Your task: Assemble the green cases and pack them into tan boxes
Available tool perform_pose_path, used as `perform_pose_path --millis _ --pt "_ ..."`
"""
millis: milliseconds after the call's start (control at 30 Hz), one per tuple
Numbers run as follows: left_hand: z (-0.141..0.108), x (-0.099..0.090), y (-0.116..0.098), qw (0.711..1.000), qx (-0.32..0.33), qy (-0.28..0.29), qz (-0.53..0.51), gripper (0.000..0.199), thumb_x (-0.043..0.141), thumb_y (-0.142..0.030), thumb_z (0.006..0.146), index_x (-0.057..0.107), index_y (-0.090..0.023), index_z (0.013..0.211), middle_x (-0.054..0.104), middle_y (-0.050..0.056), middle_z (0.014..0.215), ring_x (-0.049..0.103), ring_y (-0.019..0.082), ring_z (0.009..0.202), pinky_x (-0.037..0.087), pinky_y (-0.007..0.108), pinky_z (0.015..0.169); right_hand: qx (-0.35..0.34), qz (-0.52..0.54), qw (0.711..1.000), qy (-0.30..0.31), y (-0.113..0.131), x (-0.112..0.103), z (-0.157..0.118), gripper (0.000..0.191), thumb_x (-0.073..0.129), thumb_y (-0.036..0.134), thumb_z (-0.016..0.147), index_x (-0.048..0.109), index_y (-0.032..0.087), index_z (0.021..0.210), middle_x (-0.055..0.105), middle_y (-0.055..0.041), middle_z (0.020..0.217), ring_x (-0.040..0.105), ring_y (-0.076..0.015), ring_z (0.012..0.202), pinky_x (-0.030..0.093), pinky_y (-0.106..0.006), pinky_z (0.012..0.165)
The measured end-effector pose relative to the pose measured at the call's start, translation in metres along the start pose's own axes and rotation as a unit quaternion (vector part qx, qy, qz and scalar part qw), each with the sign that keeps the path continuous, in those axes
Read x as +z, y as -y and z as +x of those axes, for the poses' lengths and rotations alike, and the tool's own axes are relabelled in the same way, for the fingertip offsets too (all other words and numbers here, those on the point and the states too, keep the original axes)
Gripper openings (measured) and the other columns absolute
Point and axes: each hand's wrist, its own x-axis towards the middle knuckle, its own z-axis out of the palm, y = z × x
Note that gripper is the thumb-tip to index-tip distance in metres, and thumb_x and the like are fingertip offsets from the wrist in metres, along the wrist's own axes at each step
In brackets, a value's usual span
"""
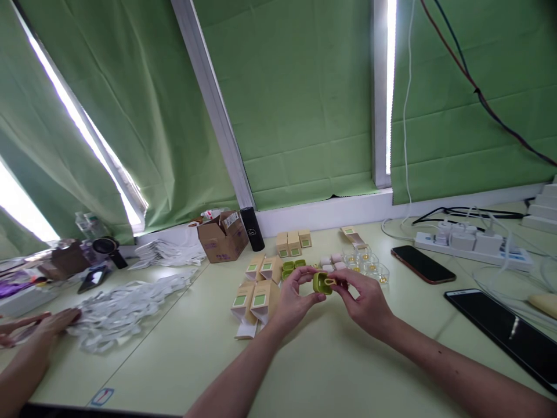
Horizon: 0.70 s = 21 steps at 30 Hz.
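Observation:
My left hand (300, 293) grips a small green square case (321, 284) by its side, above the table. From the right, my right hand (361, 299) pinches a small pale loop or strap (331, 281) at the case; its exact kind is unclear. Just behind my left hand lie several green cases (290, 267). Pale pink-white pieces (333, 261) and clear round cups (369, 266) with small yellow bits stand behind my right hand. Left of my left hand are kraft cardboard boxes (263, 299) with green labels, some with open flaps.
More small boxes (293, 241) stand near the wall, beside a black cylinder (252, 229) and a brown carton (223, 237). Phones (423, 264) and a power strip (472, 247) with cables lie right. Another person's hands (43, 325) are left, by white straps (130, 307).

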Motion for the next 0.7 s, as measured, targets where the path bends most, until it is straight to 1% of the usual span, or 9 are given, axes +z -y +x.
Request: perform_pose_path --millis 100,167,300,400,533,700 --pt "-0.0009 0.0022 -0.0011 1.000 0.006 0.000 0.007 0.054 0.097 -0.031 0.067 0.067 -0.020 0.111 0.075 0.009 0.115 0.070 0.029 0.116 0.051 0.047 0.109 -0.042 -0.031 0.999 -0.002 0.0013 -0.0004 0.0005 0.016 0.058 0.019 0.099 0.072 0.026 0.106 0.075 -0.0096 0.102 0.071 -0.0260 0.092 0.060 -0.040 0.079" --pt "-0.0016 0.0035 -0.0012 1.000 0.007 -0.001 0.013 0.054 0.097 -0.029 0.068 0.066 -0.020 0.111 0.074 0.009 0.117 0.069 0.028 0.118 0.053 0.046 0.107 -0.061 -0.065 0.996 -0.007 0.0014 -0.0005 0.0004 0.017 0.059 0.017 0.098 0.072 0.024 0.106 0.070 -0.0104 0.102 0.068 -0.0260 0.094 0.058 -0.039 0.078" --pt "-0.0023 0.0050 0.0015 0.999 0.024 -0.004 0.031 0.055 0.097 -0.028 0.066 0.067 -0.021 0.111 0.071 0.007 0.117 0.069 0.027 0.116 0.054 0.046 0.107 -0.100 -0.123 0.987 -0.011 0.0000 0.0000 -0.0002 0.016 0.058 0.013 0.098 0.070 0.021 0.105 0.064 -0.0078 0.090 0.061 -0.0227 0.083 0.050 -0.035 0.069" --pt "-0.0021 0.0060 0.0034 0.998 0.044 -0.004 0.041 0.053 0.098 -0.026 0.066 0.068 -0.021 0.109 0.068 0.006 0.115 0.070 0.025 0.113 0.053 0.047 0.110 -0.128 -0.151 0.980 -0.008 -0.0002 0.0004 0.0002 0.015 0.057 0.011 0.098 0.068 0.019 0.101 0.063 -0.0062 0.085 0.056 -0.0216 0.079 0.045 -0.034 0.068" --pt "-0.0023 0.0072 0.0020 0.997 0.054 -0.002 0.052 0.050 0.096 -0.024 0.067 0.068 -0.021 0.109 0.067 0.005 0.114 0.070 0.025 0.113 0.053 0.047 0.111 -0.147 -0.180 0.973 -0.006 0.0014 -0.0001 0.0009 0.014 0.056 0.010 0.097 0.066 0.019 0.097 0.065 -0.0063 0.082 0.054 -0.0223 0.079 0.043 -0.035 0.071" --pt "-0.0028 0.0069 0.0019 0.996 0.066 -0.002 0.067 0.049 0.096 -0.023 0.068 0.068 -0.020 0.108 0.066 0.006 0.115 0.069 0.025 0.113 0.053 0.049 0.112 -0.147 -0.192 0.970 -0.007 0.0028 -0.0002 0.0011 0.015 0.055 0.009 0.097 0.066 0.019 0.096 0.064 -0.0062 0.080 0.053 -0.0224 0.079 0.042 -0.035 0.071"
